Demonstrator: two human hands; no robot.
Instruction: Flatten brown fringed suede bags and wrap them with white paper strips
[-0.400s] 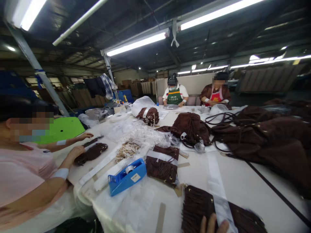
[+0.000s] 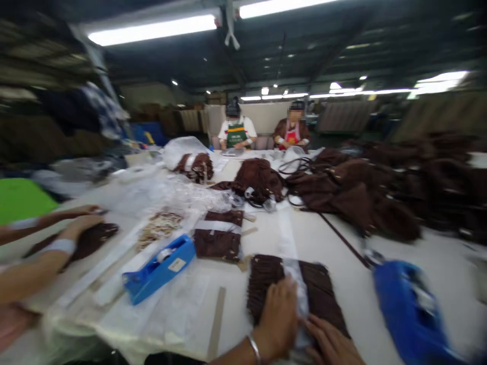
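A flat dark-brown fringed fabric bundle [image 2: 321,289] lies on the table before me, with a long white paper strip [image 2: 291,253] running across it. My left hand [image 2: 277,317], with a silver bangle at the wrist, lies on the bundle at the strip's left edge, fingers stretched forward and pressed down. From the right, my right hand [image 2: 331,342] reaches to the strip's near part with its fingers extended; its fingertips are a little blurred. Farther off is another brown bundle [image 2: 217,243] with a white band around it.
Blue tape dispensers stand left [image 2: 160,268] and right [image 2: 409,309] of my hands. A co-worker's hands [image 2: 85,218] touch a brown piece at left. Clear plastic bags [image 2: 167,190], pale cords [image 2: 160,228] and heaped brown bags [image 2: 350,192] cover the table's far part. Two people sit opposite.
My view has swung right, bringing the right-hand tape dispenser into sight. Both my hands are now on the fringed bundle and strip; before, only some fingertips showed at the bottom edge.
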